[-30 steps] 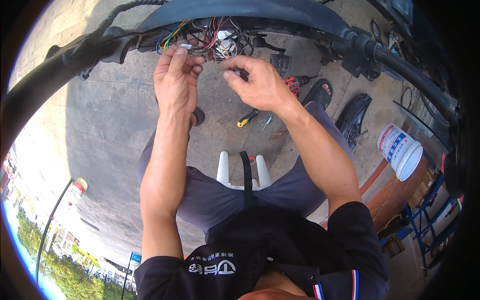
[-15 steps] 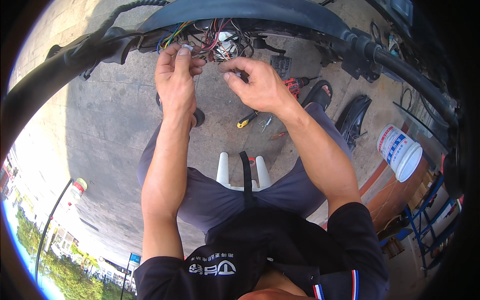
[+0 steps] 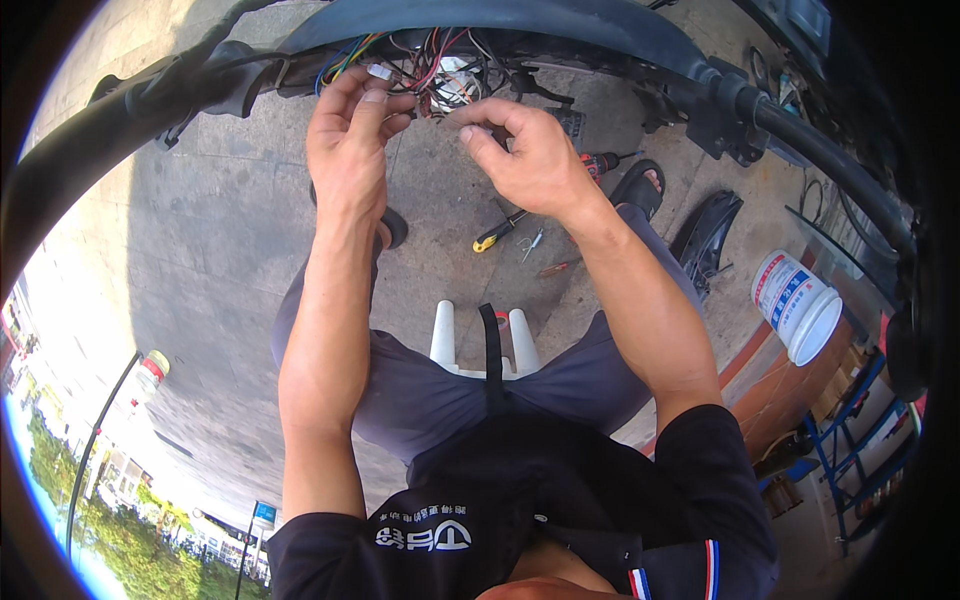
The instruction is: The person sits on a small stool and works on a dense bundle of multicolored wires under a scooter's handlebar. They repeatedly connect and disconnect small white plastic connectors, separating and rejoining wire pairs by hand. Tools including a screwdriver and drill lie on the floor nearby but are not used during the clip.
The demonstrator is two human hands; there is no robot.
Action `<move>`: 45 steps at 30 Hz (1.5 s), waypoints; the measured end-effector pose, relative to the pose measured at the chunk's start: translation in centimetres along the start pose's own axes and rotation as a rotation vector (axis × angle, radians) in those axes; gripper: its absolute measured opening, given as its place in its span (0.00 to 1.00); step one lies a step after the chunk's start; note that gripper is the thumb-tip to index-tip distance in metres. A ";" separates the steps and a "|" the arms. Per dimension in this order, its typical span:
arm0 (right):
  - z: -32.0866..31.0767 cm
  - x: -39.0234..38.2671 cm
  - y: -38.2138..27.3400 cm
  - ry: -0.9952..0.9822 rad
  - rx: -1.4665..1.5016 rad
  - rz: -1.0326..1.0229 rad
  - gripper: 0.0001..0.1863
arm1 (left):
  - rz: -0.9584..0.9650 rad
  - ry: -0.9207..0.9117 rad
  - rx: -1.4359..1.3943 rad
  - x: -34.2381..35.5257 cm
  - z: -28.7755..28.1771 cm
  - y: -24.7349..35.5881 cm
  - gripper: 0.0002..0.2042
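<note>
My left hand (image 3: 350, 130) is closed at the left of a bundle of coloured wires (image 3: 432, 62), with a small white wire connector (image 3: 380, 72) held at its fingertips. Thin wires run from the connector into the bundle. To the right, my right hand (image 3: 530, 155) has its thumb and index finger bent toward each other at the dark wire ends. Whatever lies between those fingers is too small to make out. The bundle hangs under a dark curved vehicle panel (image 3: 490, 22), and a white wrapped piece (image 3: 457, 85) shows among the wires.
Below my hands on the paving lie a yellow-and-black-handled tool (image 3: 490, 238), small metal pieces (image 3: 533, 243) and a red drill (image 3: 598, 163). A black plastic part (image 3: 708, 235) and a white bucket (image 3: 797, 308) are at the right. A white stool (image 3: 445, 335) shows between my legs.
The white connector now shows more fully above my left fingers. My right hand has shifted slightly to the right. The view has moved a little.
</note>
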State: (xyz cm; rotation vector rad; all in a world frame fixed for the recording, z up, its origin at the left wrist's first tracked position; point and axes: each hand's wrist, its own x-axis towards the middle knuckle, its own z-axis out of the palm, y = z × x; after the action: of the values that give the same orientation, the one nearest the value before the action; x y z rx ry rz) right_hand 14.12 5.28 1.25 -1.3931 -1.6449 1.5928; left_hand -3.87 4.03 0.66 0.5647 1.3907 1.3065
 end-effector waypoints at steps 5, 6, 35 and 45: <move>-0.6 0.4 0.2 0.028 0.125 0.013 0.10 | 0.055 -0.036 0.115 0.0 0.1 0.0 0.19; -0.6 0.4 0.2 0.029 0.176 0.044 0.10 | 0.065 -0.042 0.143 0.1 0.1 0.0 0.20; -0.8 0.8 -0.2 0.022 0.308 0.067 0.10 | 0.155 -0.085 0.127 -0.2 0.8 0.1 0.30; -0.7 0.6 -0.3 -0.020 0.242 0.024 0.11 | 0.144 -0.070 0.064 0.0 0.3 -0.4 0.31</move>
State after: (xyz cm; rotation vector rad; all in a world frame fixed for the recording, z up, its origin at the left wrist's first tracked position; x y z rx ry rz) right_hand 14.37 6.16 1.48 -1.2797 -1.3962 1.7579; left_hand -3.48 4.02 0.38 0.7591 1.3577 1.3467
